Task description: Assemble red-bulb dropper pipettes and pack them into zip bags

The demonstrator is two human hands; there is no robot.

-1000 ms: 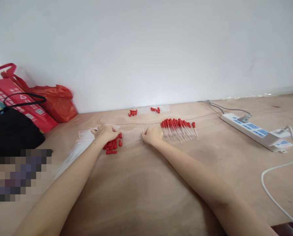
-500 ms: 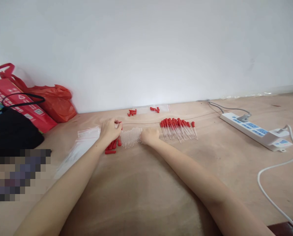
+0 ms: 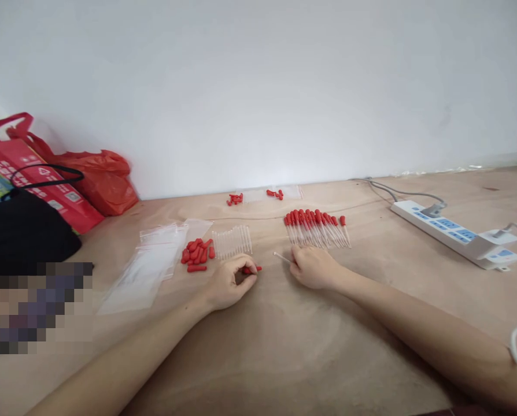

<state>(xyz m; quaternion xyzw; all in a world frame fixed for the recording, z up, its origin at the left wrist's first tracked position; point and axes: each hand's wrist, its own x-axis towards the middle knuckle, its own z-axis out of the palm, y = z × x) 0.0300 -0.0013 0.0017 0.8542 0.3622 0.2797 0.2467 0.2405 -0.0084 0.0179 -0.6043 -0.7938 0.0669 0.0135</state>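
Between thumb and fingers, my left hand (image 3: 230, 283) pinches a red rubber dropper bulb (image 3: 252, 270), partly hidden by the fingers. My right hand (image 3: 313, 267) is closed on a clear dropper tube (image 3: 281, 257), whose end points left toward the bulb; the two are apart. Behind my left hand lies a row of clear tubes (image 3: 232, 241). A pile of loose red bulbs (image 3: 196, 252) sits to the left of that row. Beyond my right hand, assembled droppers (image 3: 314, 226) with red bulbs lie side by side.
Clear zip bags (image 3: 143, 271) lie at left, by a black bag (image 3: 24, 234) and red bags (image 3: 100, 179). More bulbs (image 3: 235, 199) and a clear bag (image 3: 291, 192) rest near the wall. At right is a white power strip (image 3: 440, 226) with cords.
My left hand has moved right and nearer from the bulb pile, carrying a red bulb. My right hand has drawn a tube from the row and moved right with it.
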